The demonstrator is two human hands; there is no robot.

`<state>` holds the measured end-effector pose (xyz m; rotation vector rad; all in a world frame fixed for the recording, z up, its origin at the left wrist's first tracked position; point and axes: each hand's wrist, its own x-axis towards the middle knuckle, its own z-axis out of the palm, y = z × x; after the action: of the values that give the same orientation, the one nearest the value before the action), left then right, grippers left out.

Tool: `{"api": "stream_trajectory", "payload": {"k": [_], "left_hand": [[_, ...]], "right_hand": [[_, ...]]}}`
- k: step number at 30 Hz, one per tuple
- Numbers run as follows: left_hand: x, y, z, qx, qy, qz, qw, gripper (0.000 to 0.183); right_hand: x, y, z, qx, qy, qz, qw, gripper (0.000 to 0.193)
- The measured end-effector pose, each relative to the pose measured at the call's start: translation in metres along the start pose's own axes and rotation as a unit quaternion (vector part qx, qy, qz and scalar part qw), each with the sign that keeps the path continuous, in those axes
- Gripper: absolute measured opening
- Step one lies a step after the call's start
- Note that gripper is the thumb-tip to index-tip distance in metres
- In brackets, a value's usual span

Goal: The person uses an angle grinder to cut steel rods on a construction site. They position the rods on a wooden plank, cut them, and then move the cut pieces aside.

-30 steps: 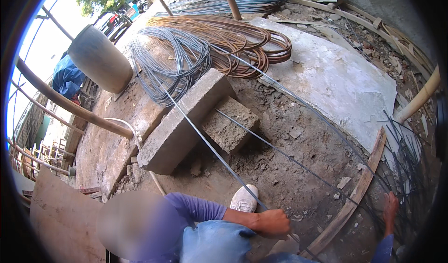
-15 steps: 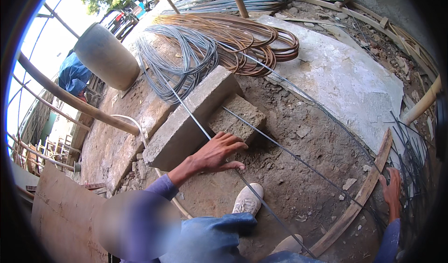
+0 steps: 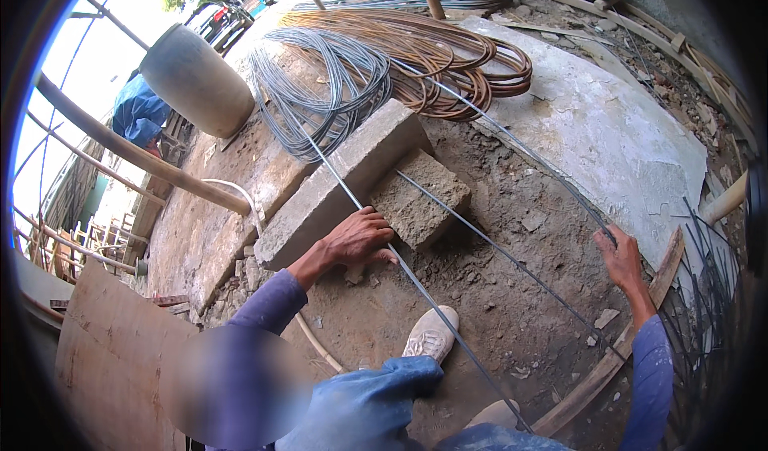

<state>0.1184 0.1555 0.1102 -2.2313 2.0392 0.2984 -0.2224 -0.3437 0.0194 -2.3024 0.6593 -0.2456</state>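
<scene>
My left hand (image 3: pixel 358 239) is closed around a thin steel rod (image 3: pixel 337 177) that runs from the grey coil (image 3: pixel 312 91) across a long concrete block (image 3: pixel 308 219) and down past my shoe. At the right, my right hand (image 3: pixel 622 261) grips a second steel rod (image 3: pixel 546 165), which stretches back to the coils. Between my hands lies a third rod (image 3: pixel 512 261), its far end over a rough, crumbly block (image 3: pixel 424 199) that abuts the concrete one. Its near end reaches a curved wooden plank (image 3: pixel 588 387).
Rusty coils (image 3: pixel 448 51) lie behind the grey one. A pale slab (image 3: pixel 608 123) covers the right side. A barrel (image 3: pixel 196 79) and a slanting pole (image 3: pixel 144 151) stand left; a brown board (image 3: pixel 120 347) is near left. Several dark rods (image 3: pixel 712 267) stick up at far right.
My left hand has closed from spread fingers onto the rod. My right hand has moved up and left and taken hold of the other rod. The whole view has shifted slightly.
</scene>
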Motion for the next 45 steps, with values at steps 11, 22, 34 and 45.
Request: {"api": "stream_trajectory", "payload": {"k": [11, 22, 34, 45], "left_hand": [[0.049, 0.145, 0.026, -0.089, 0.060, 0.106, 0.989, 0.070], [0.094, 0.296, 0.015, -0.234, -0.147, 0.249, 0.928, 0.058], [0.023, 0.027, -0.038, -0.131, -0.003, -0.018, 0.991, 0.068], [-0.019, -0.038, 0.003, 0.028, 0.007, 0.016, 0.999, 0.066]], "right_hand": [[-0.130, 0.063, -0.035, -0.030, 0.054, 0.053, 0.997, 0.043], [-0.304, 0.210, -0.159, -0.265, 0.053, 0.143, 0.952, 0.029], [-0.162, 0.126, -0.115, -0.193, 0.075, 0.101, 0.973, 0.056], [0.012, -0.010, 0.006, -0.049, -0.035, 0.011, 0.998, 0.067]]}}
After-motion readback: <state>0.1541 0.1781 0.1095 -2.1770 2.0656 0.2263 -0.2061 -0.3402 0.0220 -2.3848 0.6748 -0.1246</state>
